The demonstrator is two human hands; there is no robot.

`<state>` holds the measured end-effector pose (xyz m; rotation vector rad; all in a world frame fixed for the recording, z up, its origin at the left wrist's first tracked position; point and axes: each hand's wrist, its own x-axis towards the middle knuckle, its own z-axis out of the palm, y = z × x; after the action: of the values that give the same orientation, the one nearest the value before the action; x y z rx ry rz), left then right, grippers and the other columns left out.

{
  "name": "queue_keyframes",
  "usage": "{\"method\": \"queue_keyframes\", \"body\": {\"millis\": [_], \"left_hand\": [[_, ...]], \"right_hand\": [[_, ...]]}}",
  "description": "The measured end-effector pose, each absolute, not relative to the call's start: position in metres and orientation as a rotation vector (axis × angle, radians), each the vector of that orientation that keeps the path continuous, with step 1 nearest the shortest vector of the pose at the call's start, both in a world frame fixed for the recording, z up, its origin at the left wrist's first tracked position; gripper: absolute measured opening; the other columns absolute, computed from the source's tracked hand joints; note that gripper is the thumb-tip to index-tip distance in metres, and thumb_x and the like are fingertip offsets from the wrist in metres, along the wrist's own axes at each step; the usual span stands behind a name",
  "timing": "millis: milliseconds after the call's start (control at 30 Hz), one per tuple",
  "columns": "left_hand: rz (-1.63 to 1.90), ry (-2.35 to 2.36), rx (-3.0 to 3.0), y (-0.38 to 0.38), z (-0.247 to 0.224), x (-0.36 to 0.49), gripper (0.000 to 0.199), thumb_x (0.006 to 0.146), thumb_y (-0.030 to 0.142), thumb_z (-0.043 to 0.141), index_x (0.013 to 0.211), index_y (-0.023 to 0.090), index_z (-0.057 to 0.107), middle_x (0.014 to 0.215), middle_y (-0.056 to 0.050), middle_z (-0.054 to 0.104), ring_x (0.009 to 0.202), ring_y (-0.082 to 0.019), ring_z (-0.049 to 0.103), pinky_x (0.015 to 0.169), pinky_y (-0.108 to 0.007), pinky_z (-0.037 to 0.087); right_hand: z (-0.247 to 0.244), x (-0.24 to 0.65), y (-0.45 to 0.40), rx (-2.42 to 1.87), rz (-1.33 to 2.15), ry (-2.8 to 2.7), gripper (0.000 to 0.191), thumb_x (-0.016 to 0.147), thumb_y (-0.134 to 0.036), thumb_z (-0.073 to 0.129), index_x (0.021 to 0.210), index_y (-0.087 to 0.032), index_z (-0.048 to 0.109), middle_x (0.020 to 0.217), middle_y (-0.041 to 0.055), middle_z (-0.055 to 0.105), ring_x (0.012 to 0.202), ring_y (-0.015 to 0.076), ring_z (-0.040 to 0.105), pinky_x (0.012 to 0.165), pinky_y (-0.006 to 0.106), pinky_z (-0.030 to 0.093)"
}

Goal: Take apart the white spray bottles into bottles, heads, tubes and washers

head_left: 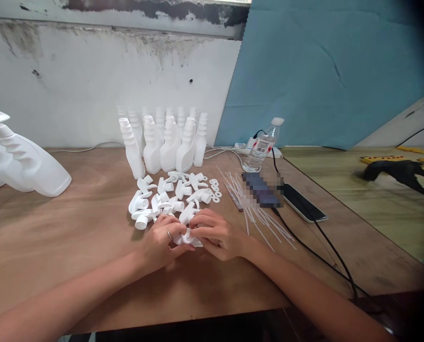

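Near the middle of the wooden table, my left hand point(165, 240) is closed around a white spray head point(187, 237), a ring on one finger. From the right, my right hand point(217, 233) has its fingertips pinched at the top of that same spray head; anything small between them is hidden. Just beyond lies a heap of white spray heads point(162, 202). Small white washers point(215, 190) lie at the heap's right edge. Thin white tubes point(258, 218) are spread farther right, beside a pen point(235, 198).
White bottles point(169, 145) stand in rows near the wall. Two bottles, one with a spray head, lean at the left point(37, 164). At the right are a clear water bottle point(260, 149), a blurred-out dark object point(262, 189), a phone point(303, 203) and black cables point(319, 254).
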<state>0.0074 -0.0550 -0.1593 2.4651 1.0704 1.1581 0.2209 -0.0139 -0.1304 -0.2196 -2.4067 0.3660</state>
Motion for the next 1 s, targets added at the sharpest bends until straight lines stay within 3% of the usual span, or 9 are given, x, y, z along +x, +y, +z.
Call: {"method": "queue_keyframes", "body": {"millis": [133,400,600,867,1000], "left_hand": [[1.15,0.963,2.582,-0.054,-0.154,0.008,0.017,0.085,0.034,0.066,0.093,0.019,0.062,0.08,-0.002,0.068,0.078,-0.017,0.062,0.074,-0.035,0.042],[1.311,0.85,2.591,-0.053,-0.154,0.009,0.01,0.085,0.027,0.066,0.089,0.018,0.065,0.073,-0.002,0.068,0.074,-0.015,0.062,0.066,-0.029,0.048],[1.313,0.817,2.563,-0.053,-0.154,0.009,0.013,0.083,0.026,0.068,0.094,0.018,0.066,0.076,-0.002,0.068,0.077,-0.016,0.062,0.066,-0.027,0.052],[1.339,0.792,2.518,-0.053,-0.154,0.01,0.01,0.081,0.024,0.07,0.085,0.017,0.064,0.074,-0.003,0.066,0.077,-0.016,0.062,0.067,-0.027,0.053],[1.237,0.983,2.408,-0.055,-0.161,0.008,0.016,0.082,0.029,0.069,0.087,0.017,0.06,0.08,-0.003,0.063,0.074,-0.015,0.062,0.062,-0.025,0.052]], "right_hand": [[-0.131,0.22,-0.014,-0.225,0.366,-2.437,0.025,0.085,-0.008,0.045,0.102,-0.018,0.061,0.097,0.0108,0.063,0.088,0.0191,0.057,0.079,0.036,0.047],[-0.136,0.221,-0.013,-0.227,0.364,-2.424,0.026,0.086,-0.007,0.043,0.104,-0.018,0.057,0.096,0.0091,0.063,0.081,0.0167,0.055,0.073,0.032,0.045],[-0.134,0.22,-0.014,-0.2,0.275,-2.485,0.031,0.082,-0.004,0.042,0.104,-0.018,0.058,0.096,0.0096,0.062,0.082,0.0185,0.051,0.073,0.033,0.046],[-0.139,0.216,-0.014,-0.223,0.213,-2.463,0.026,0.085,-0.005,0.041,0.101,-0.018,0.059,0.094,0.0072,0.063,0.091,0.0195,0.054,0.077,0.036,0.044],[-0.145,0.215,-0.018,-0.368,0.105,-2.448,0.025,0.085,-0.007,0.041,0.101,-0.017,0.056,0.106,0.01,0.061,0.094,0.0211,0.054,0.077,0.038,0.041]]}}
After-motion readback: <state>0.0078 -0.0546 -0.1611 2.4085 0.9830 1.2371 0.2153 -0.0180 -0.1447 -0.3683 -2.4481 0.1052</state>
